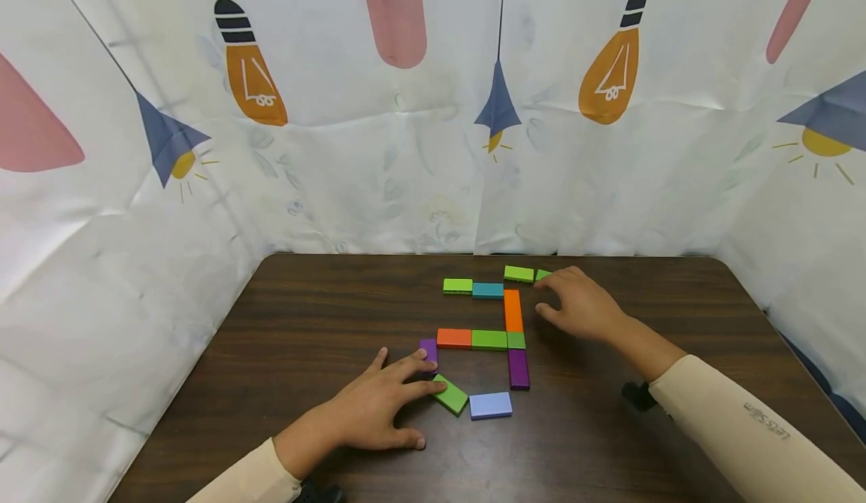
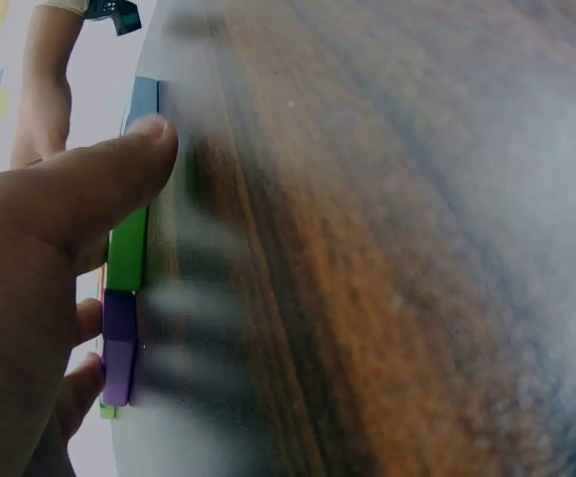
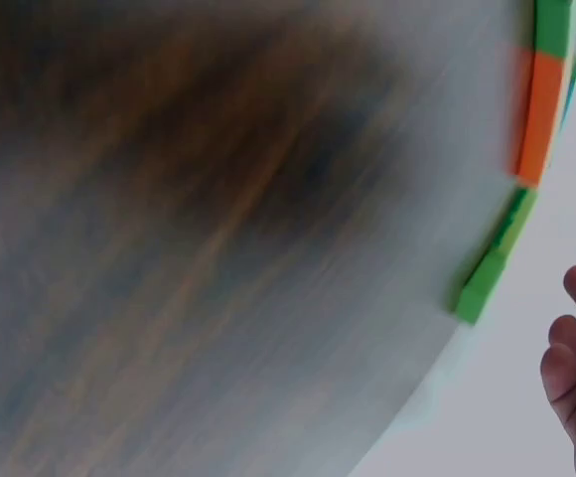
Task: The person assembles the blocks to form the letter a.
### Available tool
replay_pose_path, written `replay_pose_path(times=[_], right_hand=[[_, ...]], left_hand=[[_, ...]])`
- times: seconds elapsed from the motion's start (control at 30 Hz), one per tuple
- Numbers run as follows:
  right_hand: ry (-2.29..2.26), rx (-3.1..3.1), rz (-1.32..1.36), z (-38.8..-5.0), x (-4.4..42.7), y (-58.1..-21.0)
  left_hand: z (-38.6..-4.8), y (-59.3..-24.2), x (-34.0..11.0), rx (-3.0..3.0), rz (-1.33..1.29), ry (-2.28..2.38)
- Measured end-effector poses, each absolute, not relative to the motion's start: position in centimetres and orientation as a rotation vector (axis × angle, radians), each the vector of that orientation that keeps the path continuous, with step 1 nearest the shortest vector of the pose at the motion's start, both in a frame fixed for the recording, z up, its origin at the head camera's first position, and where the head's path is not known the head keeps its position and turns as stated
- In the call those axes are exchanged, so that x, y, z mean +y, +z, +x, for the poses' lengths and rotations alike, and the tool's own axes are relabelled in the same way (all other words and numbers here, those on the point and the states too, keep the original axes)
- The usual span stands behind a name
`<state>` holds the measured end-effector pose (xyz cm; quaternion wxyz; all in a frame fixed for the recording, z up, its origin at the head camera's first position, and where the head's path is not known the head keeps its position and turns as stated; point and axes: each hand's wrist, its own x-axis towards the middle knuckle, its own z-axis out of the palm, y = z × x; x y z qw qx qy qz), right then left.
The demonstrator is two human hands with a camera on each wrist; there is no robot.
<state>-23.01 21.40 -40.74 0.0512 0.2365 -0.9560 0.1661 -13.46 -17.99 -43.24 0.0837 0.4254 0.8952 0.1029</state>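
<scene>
My left hand (image 1: 375,407) lies spread low over the table, its fingertips at a purple block (image 1: 427,346) and a slanted green block (image 1: 453,401). In the left wrist view, the thumb (image 2: 119,179) stands out apart from the fingers beside the green block (image 2: 126,253). A periwinkle block (image 1: 490,405) sits just right of the slanted one. Toward the back, my right hand (image 1: 585,307) hovers with bent fingers by a partly hidden green block (image 1: 542,274). The right wrist view shows those fingers (image 3: 563,373) apart from the green block (image 3: 479,288), holding nothing.
A row of red-orange (image 1: 454,338) and green (image 1: 489,340) blocks meets a column of orange (image 1: 513,310), small green (image 1: 516,340) and dark purple (image 1: 518,369) blocks. Lime (image 1: 458,286), teal (image 1: 488,290) and another lime block (image 1: 519,274) lie behind. A printed curtain (image 1: 379,187) surrounds the brown table (image 1: 325,315).
</scene>
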Motion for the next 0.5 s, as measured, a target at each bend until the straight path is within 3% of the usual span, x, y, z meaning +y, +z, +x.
replay_pose_path(times=[0.5], right_hand=[[0.411,-3.144,0.593,-25.6,22.8,-41.8]], left_hand=[[-13.4,-44.0,-18.3,2.671,1.300,0.324]])
